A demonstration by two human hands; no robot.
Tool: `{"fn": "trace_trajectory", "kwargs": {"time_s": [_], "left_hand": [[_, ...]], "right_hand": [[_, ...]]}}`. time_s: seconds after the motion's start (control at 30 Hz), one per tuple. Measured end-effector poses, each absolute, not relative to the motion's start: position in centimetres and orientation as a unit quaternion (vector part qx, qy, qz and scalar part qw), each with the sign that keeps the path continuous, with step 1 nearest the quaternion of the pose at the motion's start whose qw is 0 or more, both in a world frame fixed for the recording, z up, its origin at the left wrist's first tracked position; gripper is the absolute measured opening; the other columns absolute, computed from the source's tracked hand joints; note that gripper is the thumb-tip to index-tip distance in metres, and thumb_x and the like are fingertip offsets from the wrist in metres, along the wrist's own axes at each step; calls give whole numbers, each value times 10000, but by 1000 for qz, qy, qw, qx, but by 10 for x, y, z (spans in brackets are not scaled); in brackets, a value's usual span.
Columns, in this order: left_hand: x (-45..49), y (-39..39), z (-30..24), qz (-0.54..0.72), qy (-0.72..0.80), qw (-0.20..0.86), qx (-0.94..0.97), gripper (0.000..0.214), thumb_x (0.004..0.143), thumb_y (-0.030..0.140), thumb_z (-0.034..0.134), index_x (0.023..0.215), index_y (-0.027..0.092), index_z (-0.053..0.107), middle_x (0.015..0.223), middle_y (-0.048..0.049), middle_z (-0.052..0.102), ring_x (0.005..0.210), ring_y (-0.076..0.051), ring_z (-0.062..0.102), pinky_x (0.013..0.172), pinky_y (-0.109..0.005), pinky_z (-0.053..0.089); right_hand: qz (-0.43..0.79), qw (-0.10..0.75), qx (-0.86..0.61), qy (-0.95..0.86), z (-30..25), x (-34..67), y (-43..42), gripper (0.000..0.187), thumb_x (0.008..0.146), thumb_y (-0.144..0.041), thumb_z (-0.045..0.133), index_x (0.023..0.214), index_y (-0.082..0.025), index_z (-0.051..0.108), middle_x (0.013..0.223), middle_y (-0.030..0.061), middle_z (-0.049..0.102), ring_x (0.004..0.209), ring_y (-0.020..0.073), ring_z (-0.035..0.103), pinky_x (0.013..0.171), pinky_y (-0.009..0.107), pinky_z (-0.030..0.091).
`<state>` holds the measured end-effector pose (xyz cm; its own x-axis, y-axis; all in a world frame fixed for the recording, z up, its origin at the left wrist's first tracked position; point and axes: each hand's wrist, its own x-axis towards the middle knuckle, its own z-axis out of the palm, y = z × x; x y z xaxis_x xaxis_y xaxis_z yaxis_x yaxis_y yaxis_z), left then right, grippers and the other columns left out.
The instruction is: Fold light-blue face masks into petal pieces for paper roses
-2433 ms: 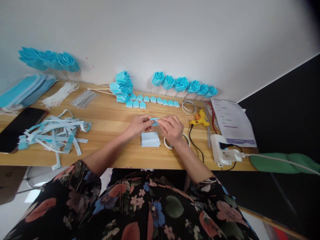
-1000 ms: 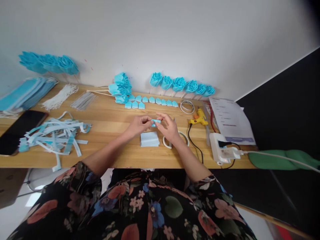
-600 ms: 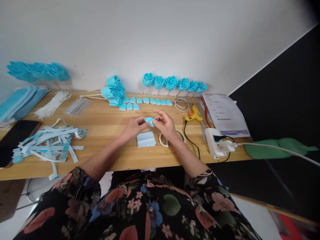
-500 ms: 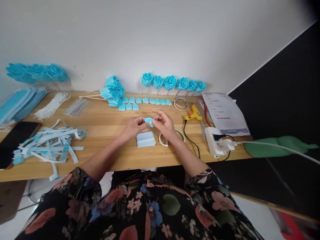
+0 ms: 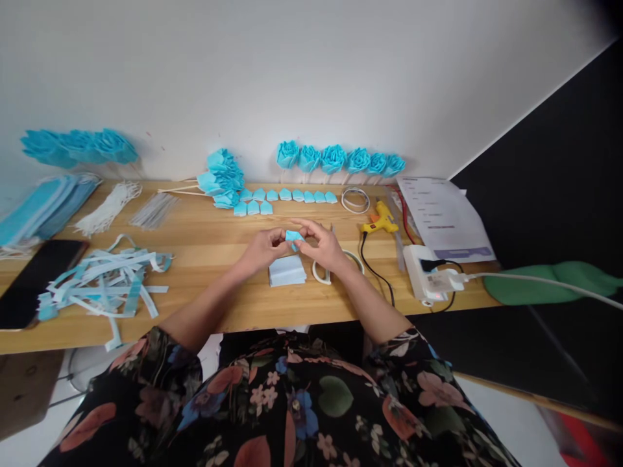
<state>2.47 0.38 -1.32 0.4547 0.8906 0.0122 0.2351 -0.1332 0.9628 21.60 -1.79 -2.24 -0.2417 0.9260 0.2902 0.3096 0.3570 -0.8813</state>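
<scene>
A small folded piece of blue mask fabric [image 5: 293, 237] is held up over the table between both hands. My left hand [image 5: 265, 248] pinches its left side between thumb and fingers. On its other side, my right hand [image 5: 321, 245] grips it with thumb and fingertips, which partly cover it. Just below lies a stack of pale blue fabric pieces [image 5: 287, 270]. A roll of white tape [image 5: 322, 274] sits partly hidden under my right wrist. Folded blue petals [image 5: 285, 194] lie in rows beyond my hands.
Blue fabric flowers on sticks [image 5: 333, 159] line the wall. A yellow glue gun [image 5: 380, 218], power strip [image 5: 421, 275] and printed sheet [image 5: 445, 217] are to the right. Leftward lie cut strips [image 5: 104, 282], a phone [image 5: 39, 279], white cords [image 5: 109, 207] and masks [image 5: 51, 207].
My right fingers have closed in around the blue piece, and its fold looks different. The whole view has shifted slightly, so everything on the table appears a little further right.
</scene>
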Motion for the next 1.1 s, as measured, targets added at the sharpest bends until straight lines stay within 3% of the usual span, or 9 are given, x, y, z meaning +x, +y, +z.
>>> {"fn": "trace_trajectory", "kwargs": {"time_s": [0.33,0.47,0.57,0.63,0.7,0.8,0.87,1.0,1.1], "left_hand": [[21,10,-15,306,436,495,686,206,771,369,598,736,166,598,637,22,530,590,-110,420,560,-241,306],[16,14,-16,306,451,503,671,207,743,382,654,726,177,631,597,30,513,566,-113,403,539,-237,290],[13,18,-18,291,457,517,663,215,731,389,663,723,174,662,596,20,542,557,-119,430,547,-244,315],[12,20,-19,285,465,497,675,214,731,374,650,775,171,698,633,4,590,580,-132,476,568,-252,347],[11,22,-21,298,470,460,692,282,731,337,642,943,170,722,681,-1,626,614,-146,522,602,-260,386],[13,21,-23,337,467,413,705,464,748,287,624,1196,166,649,730,10,622,616,-138,534,617,-259,411],[14,20,-24,365,461,405,700,480,771,281,607,1236,162,622,761,11,608,612,-126,524,611,-252,417],[17,17,-21,407,440,400,693,374,807,288,604,1153,167,677,818,-13,627,664,-128,542,632,-248,436],[18,12,-15,438,422,377,699,295,837,280,601,1090,184,718,893,-49,676,752,-152,593,642,-251,448]], "right_hand": [[347,432,-440,-707,-26,217,-13,446,848,-196,557,1289,-225,612,867,-10,676,813,135,624,830,289,493],[313,421,-435,-732,-24,225,-10,464,897,-231,516,1359,-237,557,1047,34,728,950,161,654,912,329,497],[195,404,-474,-758,-9,242,-5,446,926,-271,518,1366,-217,560,1213,89,701,1140,214,614,1017,386,453],[106,346,-535,-763,4,259,-1,407,943,-268,502,1331,-198,599,1273,117,676,1199,250,583,1040,415,430],[30,249,-618,-745,14,279,6,360,944,-237,494,1258,-171,656,1226,144,697,1142,283,602,996,432,439],[-49,114,-711,-693,16,305,17,290,935,-219,511,1120,-139,720,1123,179,726,1076,315,608,960,467,416],[-70,44,-746,-661,10,316,26,276,926,-210,527,1080,-103,730,1121,216,718,1089,326,589,960,476,393],[-60,35,-738,-671,2,322,38,267,932,-171,509,976,-59,747,1077,247,719,1071,329,594,938,473,378],[-49,52,-709,-701,12,314,35,237,945,-179,519,946,-98,742,1069,200,732,1037,300,611,939,444,367]]}}
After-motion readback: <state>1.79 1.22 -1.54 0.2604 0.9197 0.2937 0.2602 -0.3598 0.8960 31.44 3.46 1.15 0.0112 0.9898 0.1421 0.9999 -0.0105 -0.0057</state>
